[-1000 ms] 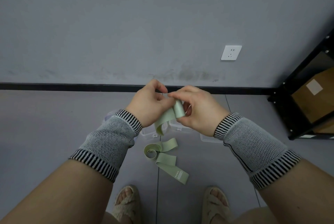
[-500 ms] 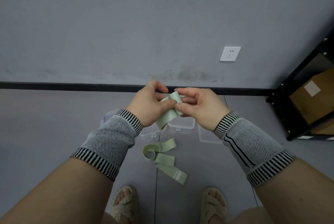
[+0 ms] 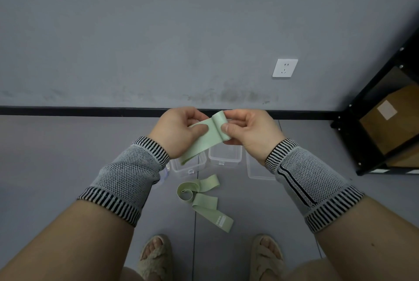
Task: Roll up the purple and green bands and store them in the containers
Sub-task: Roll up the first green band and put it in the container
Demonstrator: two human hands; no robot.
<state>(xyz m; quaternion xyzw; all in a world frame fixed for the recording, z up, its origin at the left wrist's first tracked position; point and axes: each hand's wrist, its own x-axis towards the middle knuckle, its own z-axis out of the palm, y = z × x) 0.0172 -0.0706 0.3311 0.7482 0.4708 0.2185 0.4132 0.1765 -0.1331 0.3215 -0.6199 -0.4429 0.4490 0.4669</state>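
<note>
At the centre of the frame, the left hand (image 3: 179,132) and the right hand (image 3: 250,131) both hold one green band (image 3: 209,136) in the air above the clear containers (image 3: 224,156) on the floor. The left thumb presses the flat strip against curled fingers, while the right thumb and forefinger pinch the folded upper end, leaving the loose tail hanging toward the lower left. A second green band (image 3: 204,201) lies loosely coiled on the floor (image 3: 56,156) just below the containers, apart from both hands.
</note>
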